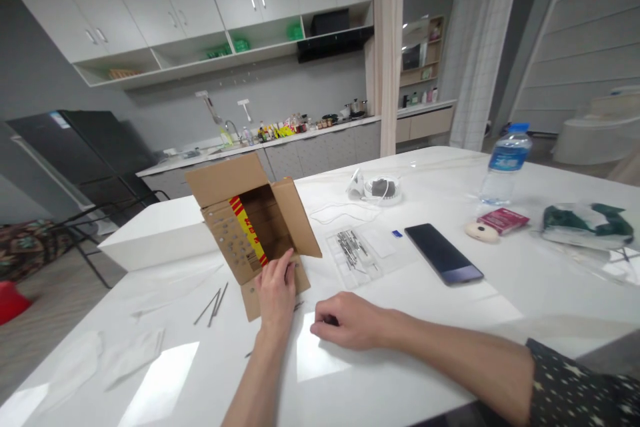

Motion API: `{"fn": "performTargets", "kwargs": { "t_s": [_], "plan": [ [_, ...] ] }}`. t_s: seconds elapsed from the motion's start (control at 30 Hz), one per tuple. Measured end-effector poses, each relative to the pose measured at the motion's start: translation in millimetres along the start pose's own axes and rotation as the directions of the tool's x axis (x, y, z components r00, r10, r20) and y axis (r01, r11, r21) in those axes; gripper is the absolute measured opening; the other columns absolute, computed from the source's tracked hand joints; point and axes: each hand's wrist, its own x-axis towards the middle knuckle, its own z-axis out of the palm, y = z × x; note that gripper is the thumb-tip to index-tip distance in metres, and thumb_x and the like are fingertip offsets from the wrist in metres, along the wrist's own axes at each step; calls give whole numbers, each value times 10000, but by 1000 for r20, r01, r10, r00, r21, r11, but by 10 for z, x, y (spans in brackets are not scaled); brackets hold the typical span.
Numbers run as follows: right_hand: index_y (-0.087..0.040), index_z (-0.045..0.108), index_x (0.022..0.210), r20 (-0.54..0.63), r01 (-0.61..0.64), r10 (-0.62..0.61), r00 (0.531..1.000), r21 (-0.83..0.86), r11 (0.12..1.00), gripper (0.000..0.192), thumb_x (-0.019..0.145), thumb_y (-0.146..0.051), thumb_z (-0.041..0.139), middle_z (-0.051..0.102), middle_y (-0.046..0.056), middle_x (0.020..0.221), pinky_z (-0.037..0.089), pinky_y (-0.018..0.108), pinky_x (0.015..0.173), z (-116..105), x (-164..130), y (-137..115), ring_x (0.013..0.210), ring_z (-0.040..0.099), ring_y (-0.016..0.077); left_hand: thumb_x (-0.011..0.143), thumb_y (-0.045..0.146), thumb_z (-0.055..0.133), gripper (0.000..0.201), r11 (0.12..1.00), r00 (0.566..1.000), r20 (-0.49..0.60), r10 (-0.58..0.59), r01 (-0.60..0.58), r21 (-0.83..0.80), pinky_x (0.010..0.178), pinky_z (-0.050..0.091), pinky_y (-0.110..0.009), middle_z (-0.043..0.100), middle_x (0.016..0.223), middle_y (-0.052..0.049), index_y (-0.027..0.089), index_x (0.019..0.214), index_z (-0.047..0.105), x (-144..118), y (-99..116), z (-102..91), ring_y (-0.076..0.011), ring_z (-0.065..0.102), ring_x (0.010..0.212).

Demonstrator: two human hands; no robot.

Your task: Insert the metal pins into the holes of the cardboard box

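Note:
An open cardboard box (295,220) stands on the table with its opening facing me and its flaps spread. Yellow-and-red tape runs along its inner edge, and small round greyish dots cover the left panel. My left hand (277,287) is at the lower edge of the opening, fingers bent over the cardboard. My right hand (347,320) rests on the tabletop to the right, fingers curled in; whatever they may hold is hidden. A clear plastic case (357,270) with several thin metal bits lies beyond it. Several long thin metal rods (216,307) lie left of the box.
A phone (443,253) and a small blue card (397,234) lie right of the case. Farther off are a white coiled cable (383,190), a water bottle (506,167), a red packet (503,219) and a green-and-white pack (587,225). White sheets (133,355) lie at the left.

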Motion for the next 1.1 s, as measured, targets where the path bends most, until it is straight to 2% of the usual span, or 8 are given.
{"fn": "performTargets", "kwargs": {
  "t_s": [0.2, 0.37, 0.5, 0.8, 1.1],
  "plan": [
    [-168, 660, 777, -40, -8, 8, 999, 4, 1000, 200, 869, -314, 560, 591, -14, 640, 310, 219, 562, -33, 40, -21, 594, 478, 107, 925, 261, 473, 339, 999, 999, 41, -17, 15, 43, 887, 378, -406, 685, 960, -70, 245, 1235, 610, 31, 35, -20, -246, 594, 960],
    [-167, 632, 764, -76, 12, -9, 997, 36, 999, 189, 872, -301, 555, 560, -27, 625, 304, 216, 558, -33, 44, -4, 594, 466, 101, 899, 263, 492, 275, 999, 999, -4, -39, 39, -1, 898, 388, -410, 694, 994, -75, 221, 1132, 633, 49, 10, -24, -252, 604, 993],
    [-169, 614, 738, -95, 25, -21, 995, 41, 999, 192, 870, -296, 553, 535, -34, 607, 300, 218, 553, -18, 46, 9, 583, 454, 98, 890, 282, 493, 242, 996, 998, -42, -46, 43, -73, 893, 404, -398, 713, 961, -60, 220, 1079, 631, 51, -25, -27, -231, 635, 936],
    [-167, 634, 769, -143, -10, 24, 989, 100, 995, 192, 877, -304, 553, 562, -29, 630, 335, 219, 582, -17, 33, 42, 604, 477, 100, 942, 329, 427, 301, 998, 997, -69, 37, -41, -54, 896, 408, -375, 732, 1009, -54, 239, 1105, 664, 54, -10, -84, -213, 656, 928],
    [-166, 634, 770, -224, -77, 82, 971, 32, 997, 228, 901, -312, 519, 568, -27, 624, 337, 218, 573, -13, 53, 128, 577, 468, 95, 946, 376, 443, 351, 1000, 1000, 14, 20, -20, -23, 854, 398, -368, 713, 956, -66, 264, 1191, 667, 51, 7, -109, -220, 616, 937]
  ]
}}
